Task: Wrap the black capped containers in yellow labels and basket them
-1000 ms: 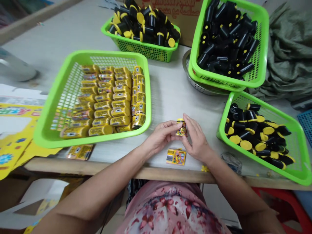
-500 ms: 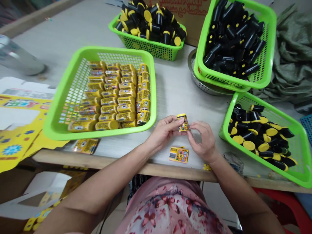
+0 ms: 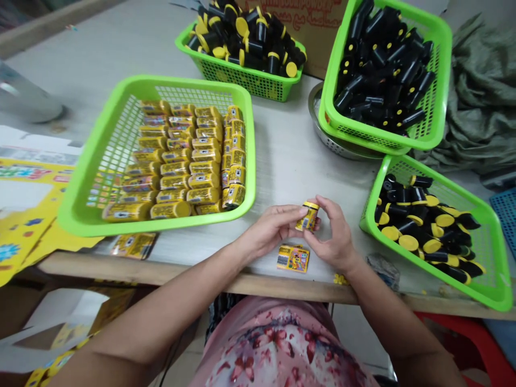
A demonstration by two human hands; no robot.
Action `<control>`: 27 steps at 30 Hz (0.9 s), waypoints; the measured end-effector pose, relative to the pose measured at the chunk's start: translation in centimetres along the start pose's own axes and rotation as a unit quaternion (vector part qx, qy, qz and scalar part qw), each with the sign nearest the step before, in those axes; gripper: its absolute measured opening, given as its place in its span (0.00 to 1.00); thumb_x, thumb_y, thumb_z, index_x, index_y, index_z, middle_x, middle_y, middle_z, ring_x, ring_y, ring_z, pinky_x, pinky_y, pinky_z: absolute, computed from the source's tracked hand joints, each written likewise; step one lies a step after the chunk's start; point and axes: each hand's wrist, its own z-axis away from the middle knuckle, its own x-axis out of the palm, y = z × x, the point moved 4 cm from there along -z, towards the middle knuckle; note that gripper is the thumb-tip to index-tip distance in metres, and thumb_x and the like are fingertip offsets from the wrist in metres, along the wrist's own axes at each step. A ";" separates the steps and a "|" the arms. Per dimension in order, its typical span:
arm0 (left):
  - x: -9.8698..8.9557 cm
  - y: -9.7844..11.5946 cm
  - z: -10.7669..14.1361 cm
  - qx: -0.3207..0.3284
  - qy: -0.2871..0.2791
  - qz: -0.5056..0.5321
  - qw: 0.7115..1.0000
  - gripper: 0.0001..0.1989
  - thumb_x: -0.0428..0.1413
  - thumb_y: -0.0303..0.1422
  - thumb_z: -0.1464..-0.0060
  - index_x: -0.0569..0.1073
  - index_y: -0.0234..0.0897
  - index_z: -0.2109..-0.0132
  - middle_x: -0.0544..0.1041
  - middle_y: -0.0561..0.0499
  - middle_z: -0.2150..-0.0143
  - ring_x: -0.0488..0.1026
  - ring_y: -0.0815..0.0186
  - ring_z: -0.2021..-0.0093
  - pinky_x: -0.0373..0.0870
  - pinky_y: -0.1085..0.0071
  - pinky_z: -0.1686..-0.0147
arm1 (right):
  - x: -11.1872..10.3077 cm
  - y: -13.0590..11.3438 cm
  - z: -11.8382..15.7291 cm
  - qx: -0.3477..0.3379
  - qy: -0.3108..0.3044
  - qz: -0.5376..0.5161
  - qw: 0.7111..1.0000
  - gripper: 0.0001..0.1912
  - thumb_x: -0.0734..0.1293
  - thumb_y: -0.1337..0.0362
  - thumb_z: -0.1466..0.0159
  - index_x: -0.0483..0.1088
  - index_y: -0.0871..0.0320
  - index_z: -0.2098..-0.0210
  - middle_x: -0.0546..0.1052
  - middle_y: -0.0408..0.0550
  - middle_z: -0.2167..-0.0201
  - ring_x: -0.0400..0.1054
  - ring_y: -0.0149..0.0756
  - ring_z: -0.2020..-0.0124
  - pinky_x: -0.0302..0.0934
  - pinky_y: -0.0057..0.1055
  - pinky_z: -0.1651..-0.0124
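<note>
Between my two hands, above the table near its front edge, is a small yellow-capped bottle wrapped in a yellow printed label. My left hand pinches it from the left, thumb across its upper side. With thumb and fingers curved around it, my right hand touches the bottle from the right. Just below them, a small stack of printed yellow labels lies on the table. To the left, a green basket holds rows of labelled bottles.
Black bottles with yellow caps fill a green basket at the right and another at the back. A stacked green basket of black bottles sits over a metal colander. More labels lie by the left basket.
The bottle has turned between my hands, so a barcode side now shows. Both hands have shifted slightly down, and my right fingers have moved up around the bottle.
</note>
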 end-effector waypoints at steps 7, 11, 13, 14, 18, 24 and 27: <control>-0.8 -0.1 -0.1 0.064 0.127 -0.064 0.988 0.16 0.74 0.36 0.68 0.82 0.34 0.70 0.81 0.51 0.71 0.74 0.70 0.71 0.70 0.73 0.65 | 0.7 -0.5 0.4 -0.039 -0.039 0.041 0.998 0.37 0.65 0.73 0.38 0.51 0.57 0.32 0.74 0.58 0.49 0.71 0.47 0.48 0.72 0.49 0.48; -0.9 0.2 0.0 0.132 0.194 -0.154 0.960 0.18 0.74 0.37 0.70 0.80 0.35 0.70 0.79 0.54 0.73 0.72 0.69 0.71 0.70 0.71 0.65 | 1.5 -0.2 0.8 -0.053 -0.052 0.054 0.996 0.36 0.63 0.73 0.37 0.50 0.58 0.31 0.74 0.59 0.49 0.70 0.48 0.47 0.71 0.50 0.46; -0.7 0.3 0.0 0.132 0.179 -0.151 0.963 0.19 0.74 0.38 0.68 0.81 0.35 0.67 0.80 0.53 0.71 0.73 0.68 0.69 0.71 0.70 0.63 | 1.6 0.1 0.8 -0.026 -0.034 0.033 0.999 0.36 0.63 0.73 0.37 0.51 0.56 0.32 0.74 0.57 0.48 0.71 0.47 0.46 0.71 0.49 0.45; -0.6 0.3 0.0 0.119 0.152 -0.133 0.972 0.19 0.73 0.40 0.65 0.81 0.35 0.65 0.81 0.51 0.69 0.74 0.67 0.68 0.71 0.70 0.62 | 1.5 0.2 0.8 -0.002 -0.023 0.017 1.000 0.36 0.64 0.72 0.37 0.51 0.54 0.32 0.74 0.56 0.47 0.71 0.46 0.46 0.71 0.47 0.45; -0.2 0.2 0.1 0.038 0.047 -0.040 0.997 0.19 0.69 0.44 0.56 0.82 0.33 0.62 0.82 0.46 0.67 0.78 0.63 0.64 0.72 0.67 0.59 | 1.1 0.6 0.8 0.074 -0.022 -0.057 0.995 0.38 0.67 0.71 0.38 0.51 0.53 0.32 0.73 0.56 0.45 0.72 0.43 0.45 0.71 0.44 0.43; -1.4 -0.2 -0.3 0.010 0.089 -0.033 0.995 0.16 0.73 0.37 0.63 0.82 0.32 0.66 0.81 0.48 0.70 0.76 0.67 0.69 0.71 0.70 0.64 | 0.6 0.1 0.7 0.039 -0.078 -0.037 0.996 0.38 0.66 0.73 0.39 0.51 0.54 0.33 0.74 0.56 0.46 0.72 0.44 0.45 0.71 0.45 0.44; -1.7 -0.3 -0.7 0.049 0.138 -0.094 0.985 0.16 0.74 0.36 0.67 0.81 0.33 0.70 0.80 0.52 0.73 0.72 0.70 0.73 0.68 0.73 0.68 | 1.1 0.1 0.9 0.001 -0.090 -0.002 0.996 0.36 0.63 0.74 0.38 0.51 0.54 0.32 0.74 0.57 0.45 0.71 0.46 0.45 0.71 0.47 0.44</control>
